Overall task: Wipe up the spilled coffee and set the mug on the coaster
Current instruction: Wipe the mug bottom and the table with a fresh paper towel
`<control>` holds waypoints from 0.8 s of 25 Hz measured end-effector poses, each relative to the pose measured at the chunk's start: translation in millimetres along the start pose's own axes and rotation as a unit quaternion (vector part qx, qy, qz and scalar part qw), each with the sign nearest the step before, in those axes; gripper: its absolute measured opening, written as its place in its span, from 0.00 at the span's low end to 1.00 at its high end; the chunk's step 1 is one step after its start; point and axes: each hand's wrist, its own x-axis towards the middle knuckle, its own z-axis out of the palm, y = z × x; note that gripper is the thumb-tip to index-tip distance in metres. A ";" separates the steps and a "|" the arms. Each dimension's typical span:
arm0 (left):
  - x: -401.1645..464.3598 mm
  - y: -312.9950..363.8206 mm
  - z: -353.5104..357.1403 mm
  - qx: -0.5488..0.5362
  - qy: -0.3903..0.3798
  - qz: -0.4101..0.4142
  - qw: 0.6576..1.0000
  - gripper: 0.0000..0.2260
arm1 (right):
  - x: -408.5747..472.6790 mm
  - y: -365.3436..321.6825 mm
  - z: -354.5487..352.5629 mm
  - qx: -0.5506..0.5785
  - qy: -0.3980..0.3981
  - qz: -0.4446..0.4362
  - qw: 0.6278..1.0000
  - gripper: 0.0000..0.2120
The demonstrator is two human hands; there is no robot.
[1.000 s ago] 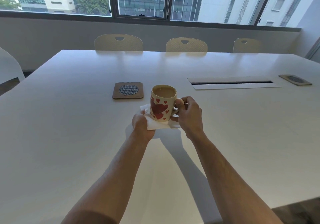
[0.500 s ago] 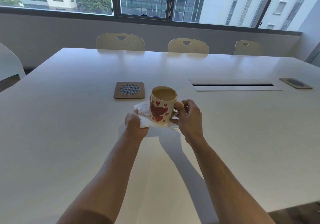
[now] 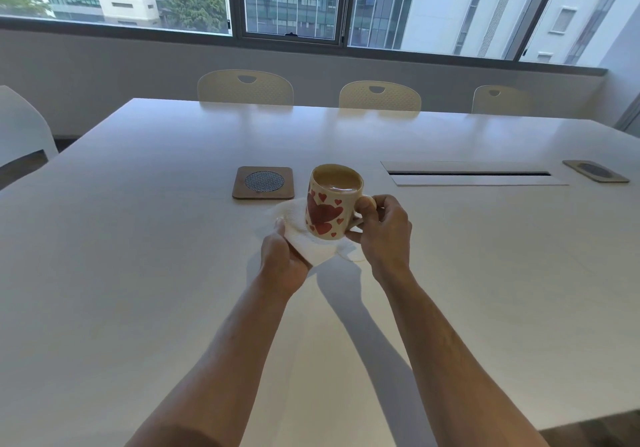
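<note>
Mug (image 3: 330, 204) handle hidden in right hand (image 3: 384, 232)'s grip; left hand (image 3: 282, 263) clutches napkin (image 3: 311, 242).

head cam | faces forward-down | near hands (image 3: 381, 235) | over table (image 3: 138, 273)

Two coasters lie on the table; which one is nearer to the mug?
The square coaster just left of the mug. The other coaster lies far right, beyond the slot.
</note>
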 end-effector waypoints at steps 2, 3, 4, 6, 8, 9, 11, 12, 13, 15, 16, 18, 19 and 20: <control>-4.0 -4.6 4.5 0.010 -0.005 -0.004 1.000 0.26 | 0.3 -0.8 3.6 -0.005 -0.002 0.004 1.000 0.06; -5.8 -6.5 6.5 0.016 -0.012 -0.002 1.000 0.26 | -0.7 -0.7 5.6 -0.009 -0.004 0.004 1.000 0.06; -7.6 -8.2 8.3 0.017 -0.023 0.000 1.000 0.26 | -1.8 -0.2 7.2 -0.014 -0.005 0.001 1.000 0.06; -9.5 -10.7 9.0 0.011 -0.040 0.006 0.999 0.27 | -3.8 1.8 9.2 -0.026 -0.005 -0.010 1.000 0.06; -11.4 -12.2 7.7 0.003 -0.040 0.004 0.999 0.26 | -5.5 3.7 10.0 -0.035 -0.005 -0.018 0.999 0.07; -11.3 -12.9 7.1 0.003 -0.034 0.003 0.999 0.25 | -5.9 4.5 10.4 -0.040 -0.005 -0.022 0.999 0.07; -9.2 -13.1 6.0 0.010 -0.018 0.004 1.000 0.24 | -6.6 6.2 11.3 -0.052 -0.006 -0.028 0.998 0.06; -7.7 -12.4 6.0 0.014 -0.008 0.003 1.000 0.23 | -6.6 6.8 11.8 -0.054 -0.009 -0.030 0.998 0.06; -5.9 -11.4 6.2 0.017 0.005 0.001 1.000 0.23 | -6.3 7.4 12.1 -0.054 -0.012 -0.029 0.998 0.06; -2.2 -7.9 6.0 0.020 0.032 -0.005 0.999 0.22 | -5.4 9.0 12.8 -0.052 -0.019 -0.026 0.998 0.07; -0.8 -6.2 4.7 0.022 0.041 -0.007 0.999 0.23 | -5.8 10.2 13.1 -0.053 -0.021 -0.024 0.998 0.07; 1.0 -4.3 1.7 0.028 0.054 -0.010 0.998 0.23 | -7.5 12.4 13.4 -0.052 -0.027 -0.021 0.998 0.06; 1.9 -3.8 0.4 0.029 0.062 -0.012 0.998 0.23 | -8.4 13.4 13.5 -0.048 -0.031 -0.018 0.998 0.06; 2.8 -3.5 -1.1 0.030 0.069 -0.014 0.997 0.23 | -9.2 14.5 14.0 -0.045 -0.035 -0.014 0.998 0.07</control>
